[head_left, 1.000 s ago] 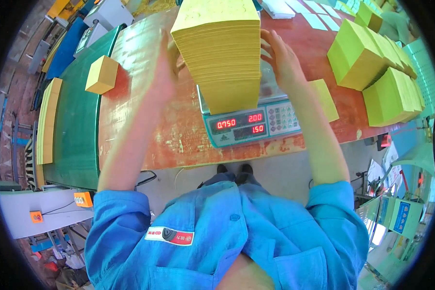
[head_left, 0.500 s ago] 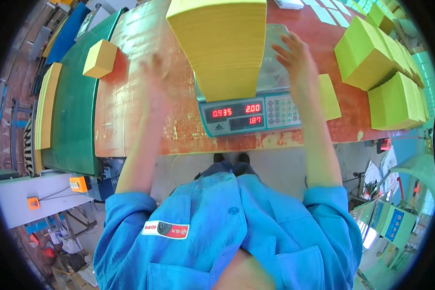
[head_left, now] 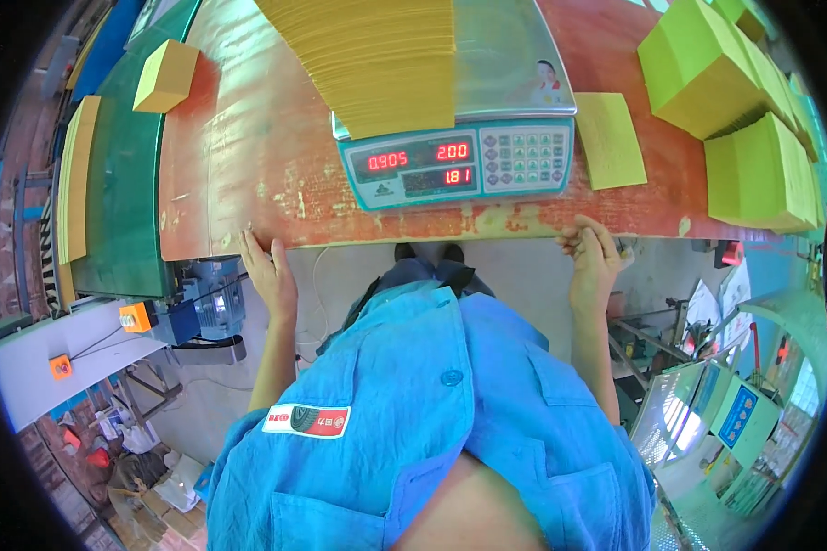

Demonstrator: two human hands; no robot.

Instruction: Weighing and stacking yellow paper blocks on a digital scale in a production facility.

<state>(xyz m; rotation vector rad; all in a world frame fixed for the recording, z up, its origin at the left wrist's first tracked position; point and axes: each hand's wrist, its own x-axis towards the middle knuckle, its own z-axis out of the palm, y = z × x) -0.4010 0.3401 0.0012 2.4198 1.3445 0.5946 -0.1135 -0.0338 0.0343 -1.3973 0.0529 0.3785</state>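
Nearest: blue work jacket with a red-and-green chest patch, seen from above, both forearms reaching forward to the near edge of the surface (head_left: 248, 174).

Left hand (head_left: 268, 272): open and flat, fingers loosely spread, resting at the surface's front edge, holding nothing.

Right hand (head_left: 594, 260): fingers curled over the same front edge, to the right of the scale; nothing held that can be seen.

Surface: worn reddish-brown top, paint scuffed pale along the front lip.

Weighing scale (head_left: 459, 165): teal-fronted, set between the two hands and a little back from the edge, red lit digits and a keypad facing the person, steel pan above.

Yellow paper stack (head_left: 377, 60): tall pile of thin sheets, standing on the scale's pan toward its left side, overhanging the display slightly. Both hands are well apart from it.

Single yellow-green sheet pile (head_left: 609, 138): thin, lying flat just right of the scale.

Green paper blocks (head_left: 735, 119): several thick bundles, right far side.

Small yellow block (head_left: 166, 75): far left, beside a green belt (head_left: 119, 184) carrying a thin yellow stack (head_left: 73, 174).

Step, as judged: the stack is being weighed with hands off, reading settling. A next move would call for both hands to grip the pile's sides squarely, keeping the loose sheets from fanning.
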